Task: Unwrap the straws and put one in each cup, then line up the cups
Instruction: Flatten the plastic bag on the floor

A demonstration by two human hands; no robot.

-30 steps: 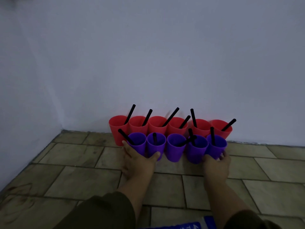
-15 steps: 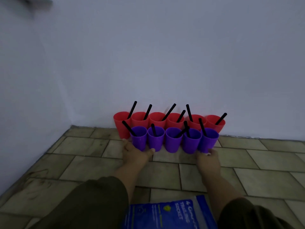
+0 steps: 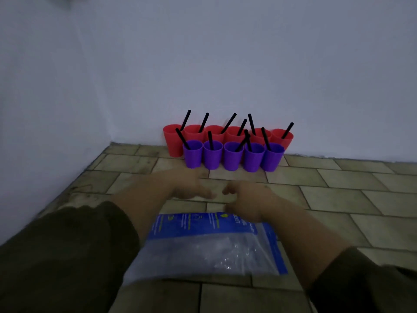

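**Grip state.** The left hand (image 3: 191, 184) is spread, fingers relaxed and extended, and holds nothing. The right hand (image 3: 246, 197) has loosely bent fingers with nothing visible in them; motion blur hides finer detail. Both hands hover low over the tiled stone floor (image 3: 338, 195), close together and apart from the cups.

**Location of work items.** Five purple plastic cups (image 3: 232, 155) stand upright in a row, side by side, just beyond the hands. Six red plastic cups (image 3: 173, 141) form a second row directly behind, against the pale wall (image 3: 225, 64). Black plastic straws (image 3: 229, 123) lean in the cups, apparently one per cup; several cross, so assignment is uncertain. The task appears essentially complete.

**Handling.** The cups are probably light, stiff and smooth. A leaning straw raises the tipping risk. For any correction, press low on the cup wall near the base, not at the rim.

**Surroundings.** A clear plastic bag with a blue printed header (image 3: 203, 242) lies near, between the forearms.
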